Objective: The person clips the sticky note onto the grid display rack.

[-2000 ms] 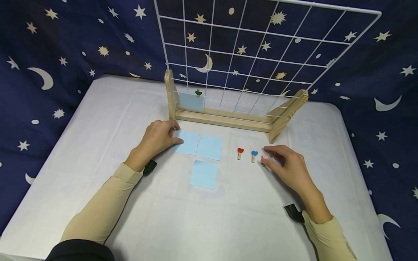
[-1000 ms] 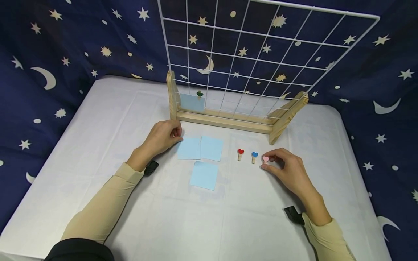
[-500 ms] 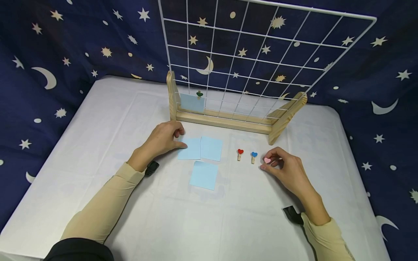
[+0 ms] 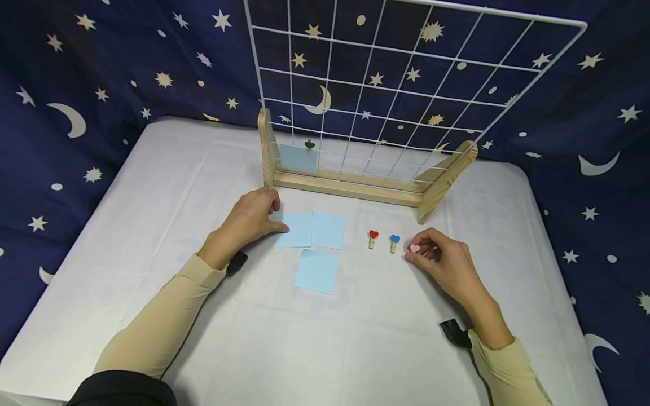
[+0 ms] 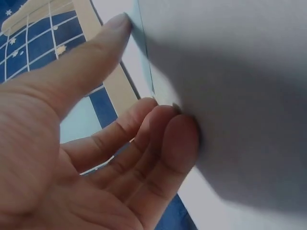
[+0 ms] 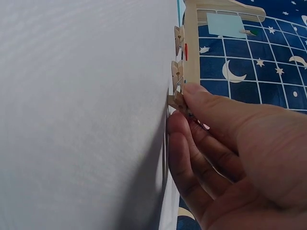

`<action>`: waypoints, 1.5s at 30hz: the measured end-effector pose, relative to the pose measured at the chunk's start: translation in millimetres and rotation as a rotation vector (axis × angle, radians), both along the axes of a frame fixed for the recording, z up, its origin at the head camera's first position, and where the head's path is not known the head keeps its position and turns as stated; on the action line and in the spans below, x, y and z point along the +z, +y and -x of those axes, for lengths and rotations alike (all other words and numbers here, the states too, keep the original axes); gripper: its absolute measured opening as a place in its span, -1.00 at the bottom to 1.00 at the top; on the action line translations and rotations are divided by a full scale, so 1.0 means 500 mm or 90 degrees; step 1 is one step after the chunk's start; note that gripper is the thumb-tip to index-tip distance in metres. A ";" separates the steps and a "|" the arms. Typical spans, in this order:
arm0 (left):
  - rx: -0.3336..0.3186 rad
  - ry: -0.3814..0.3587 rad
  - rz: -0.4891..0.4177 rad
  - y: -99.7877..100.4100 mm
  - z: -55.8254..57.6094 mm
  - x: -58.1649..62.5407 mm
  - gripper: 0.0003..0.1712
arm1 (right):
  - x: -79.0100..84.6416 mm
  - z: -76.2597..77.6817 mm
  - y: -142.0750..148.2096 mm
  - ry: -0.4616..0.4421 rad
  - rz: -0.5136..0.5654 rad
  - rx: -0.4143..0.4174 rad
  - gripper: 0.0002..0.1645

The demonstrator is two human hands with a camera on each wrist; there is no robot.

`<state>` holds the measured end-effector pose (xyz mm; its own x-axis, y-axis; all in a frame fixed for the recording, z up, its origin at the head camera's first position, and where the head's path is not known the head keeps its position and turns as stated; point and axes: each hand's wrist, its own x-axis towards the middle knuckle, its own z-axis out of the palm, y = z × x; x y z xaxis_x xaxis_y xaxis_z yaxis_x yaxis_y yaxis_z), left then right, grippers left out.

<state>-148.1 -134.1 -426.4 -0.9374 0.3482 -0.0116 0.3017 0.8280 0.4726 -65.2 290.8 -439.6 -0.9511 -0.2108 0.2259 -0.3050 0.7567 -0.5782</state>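
The pink-heart clip (image 4: 414, 248), near the blue-heart clip (image 4: 395, 240), has shifted within the right hand (image 4: 453, 262)'s pinching fingers, suggesting a secured grasp, lift-off unclear, while the left hand (image 4: 249, 216), fingers loosely bent, thumbs a blue note (image 4: 299, 231).

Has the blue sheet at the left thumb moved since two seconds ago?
Yes, slightly: the blue sheet has shifted away from the wooden base, down the head view.

Square pale-blue paper notes (image 4: 298, 231). Wooden red-heart clip (image 4: 373, 234), blue-heart clip (image 4: 395, 239), pink-heart clip (image 4: 414, 248), green-heart clip (image 4: 310, 145). White wire grid (image 4: 363, 84), tan wooden stand (image 4: 347, 189). White tablecloth (image 4: 284, 338). Navy fabric backdrop (image 4: 124, 34), cream moon-and-star print (image 4: 77, 121).
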 end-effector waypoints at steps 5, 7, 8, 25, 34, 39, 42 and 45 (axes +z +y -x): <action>0.011 -0.019 -0.007 0.005 -0.002 0.003 -0.48 | 0.003 0.001 0.001 0.007 -0.005 0.002 -0.69; 0.010 -0.026 -0.022 0.005 -0.002 0.000 -0.50 | 0.002 0.001 0.002 0.007 -0.002 0.005 -0.69; 0.009 -0.028 -0.031 0.005 -0.001 -0.001 -0.51 | 0.002 0.001 0.003 0.007 -0.001 0.006 -0.70; -0.007 -0.002 -0.123 0.008 0.000 -0.005 -0.67 | 0.006 -0.001 0.007 0.063 0.031 0.015 -0.76; 0.008 -0.032 -0.156 -0.006 0.002 -0.004 -0.80 | 0.011 -0.001 0.005 0.051 0.065 -0.004 -0.66; 0.001 -0.005 -0.144 -0.008 0.004 -0.007 -0.80 | 0.009 -0.002 0.005 0.043 0.063 -0.007 -0.74; 0.003 -0.013 -0.152 -0.008 0.004 -0.005 -0.81 | 0.009 -0.002 0.007 0.025 0.062 -0.002 -0.74; 0.007 -0.035 -0.173 -0.009 0.004 0.000 -0.83 | 0.009 -0.002 0.008 0.014 0.051 0.001 -0.75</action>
